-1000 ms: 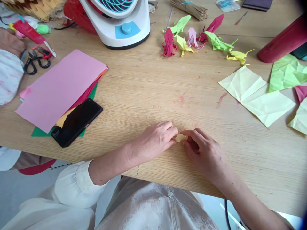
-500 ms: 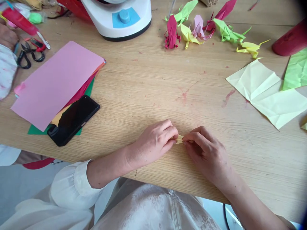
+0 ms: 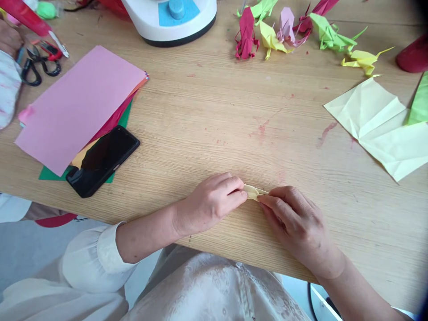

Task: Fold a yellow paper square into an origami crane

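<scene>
Between my two hands, close to the table's front edge, is a small pale yellow folded paper. My left hand pinches its left end between thumb and fingers. At the right end, my right hand grips it with thumb and fingertips. The paper is narrow and creased, and its ends are covered by my fingers. A thin strip of it shows along the top towards my right fingers.
On the left, a black phone overlaps a stack of coloured paper. Scissors lie beside another person's hand. Several origami figures stand at the back, near a white device. Creased paper lies right.
More of the folded paper now shows between my fingers. My right hand has shifted slightly right and down. The whole view has moved a little.
</scene>
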### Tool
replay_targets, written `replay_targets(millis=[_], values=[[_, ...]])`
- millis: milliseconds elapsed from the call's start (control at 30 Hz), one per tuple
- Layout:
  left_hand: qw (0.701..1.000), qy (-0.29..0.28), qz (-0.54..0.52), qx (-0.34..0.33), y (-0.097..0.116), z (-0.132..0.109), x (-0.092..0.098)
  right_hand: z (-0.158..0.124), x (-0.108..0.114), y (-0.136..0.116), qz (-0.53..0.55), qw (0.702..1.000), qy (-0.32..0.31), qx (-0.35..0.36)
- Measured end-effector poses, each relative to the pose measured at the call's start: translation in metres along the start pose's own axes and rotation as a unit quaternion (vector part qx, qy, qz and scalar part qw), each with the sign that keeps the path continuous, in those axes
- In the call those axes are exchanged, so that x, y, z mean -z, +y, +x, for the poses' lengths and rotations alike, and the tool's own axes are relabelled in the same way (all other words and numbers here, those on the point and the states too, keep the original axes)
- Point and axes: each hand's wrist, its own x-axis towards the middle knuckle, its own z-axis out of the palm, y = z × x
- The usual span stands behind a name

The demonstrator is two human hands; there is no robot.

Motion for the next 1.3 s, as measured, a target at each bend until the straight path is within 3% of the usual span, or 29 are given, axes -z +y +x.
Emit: replay_targets(millis=[433,633,833,1300], values=[[0.999,0.028,0.011,-0.017,-0.003,0.001,-0.006,0.008,0.007,0.002,0.055,0.997,0.013,-0.056],[0.999,0.037,0.012,-0.026,-0.005,0.000,-0.008,0.009,0.001,0.001,0.041,0.999,0.005,-0.002],[0.999,0.045,0.009,-0.022,-0.003,0.001,-0.007,0.008,-0.001,0.002,0.055,0.998,0.004,0.002],[0.998,0.021,-0.026,0.052,0.001,0.007,-0.006,0.016,-0.002,-0.009,0.107,0.986,0.010,-0.131]])
